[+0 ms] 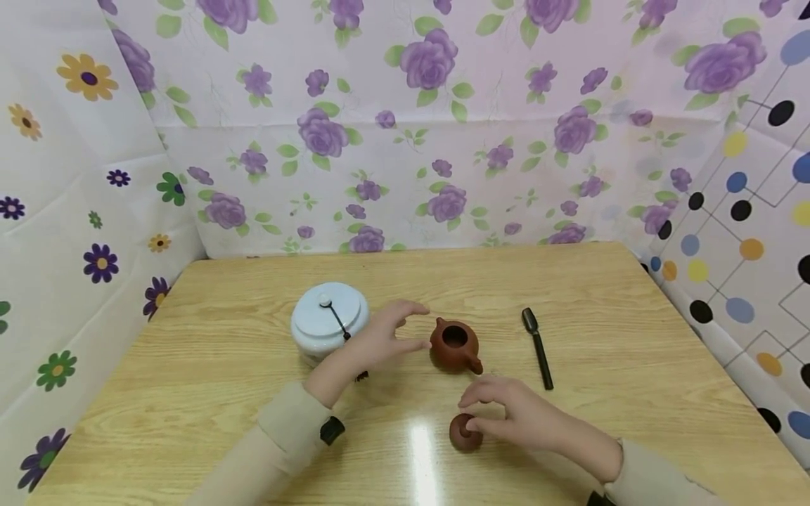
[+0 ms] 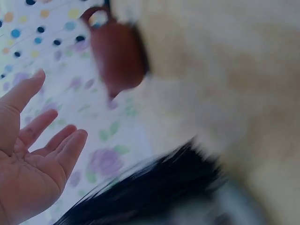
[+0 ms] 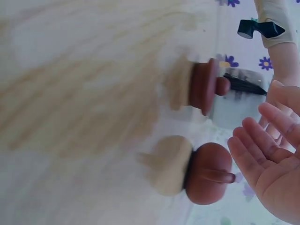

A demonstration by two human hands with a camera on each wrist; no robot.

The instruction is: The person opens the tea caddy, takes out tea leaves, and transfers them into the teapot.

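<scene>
A reddish-brown clay teapot [image 1: 453, 355] stands lidless on the table, its dark opening facing up and its handle toward the right hand. Its round lid [image 1: 465, 433], knob up, lies nearer the front edge. My left hand [image 1: 380, 339] hovers between the white lidded jar [image 1: 329, 320] and the teapot, fingers spread, holding nothing. Over the lid is my right hand [image 1: 522, 416], thumb by the knob in the head view. The right wrist view shows the lid [image 3: 202, 88] on the table with a gap between it and the loosely extended fingers [image 3: 246, 159].
A slim dark tool [image 1: 538, 348] with a scoop-like end lies right of the teapot. From the jar's knob hangs a black cord with a tassel [image 2: 150, 183], large in the left wrist view. Patterned cloth walls [image 1: 443, 190] bound the wooden table [image 1: 221, 393] at back and sides.
</scene>
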